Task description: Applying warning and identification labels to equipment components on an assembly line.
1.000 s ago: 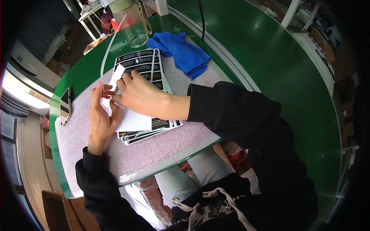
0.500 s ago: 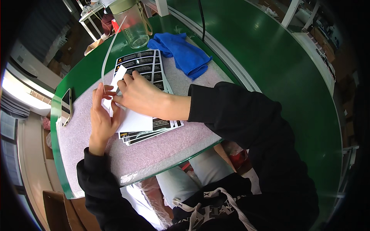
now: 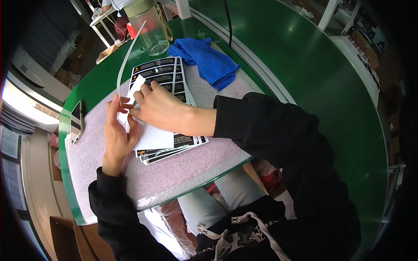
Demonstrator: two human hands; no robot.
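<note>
Glossy green tabletop (image 3: 326, 91) spreads beneath a pale pink foam pad (image 3: 98, 143), which presumably cushions the work. On the pad, atop a fanned stack of black-and-white printed sheets (image 3: 161, 66), lies a plain white paper sheet (image 3: 157, 138), partly covered by 2 hands. A thin, curved white strip (image 3: 124, 64) rises from the left hand (image 3: 117, 132), whose bent fingers seem to pinch its lower end, letting the rest arc free. The right hand (image 3: 157, 104) curls in against those fingertips, perhaps to steady the paper; I cannot tell what it pinches. Farther out, probably set aside for working room, are a crumpled blue cloth (image 3: 211, 65), a transparent bottle with a pale green lid (image 3: 152, 42) and a pale-edged phone (image 3: 77, 119).
</note>
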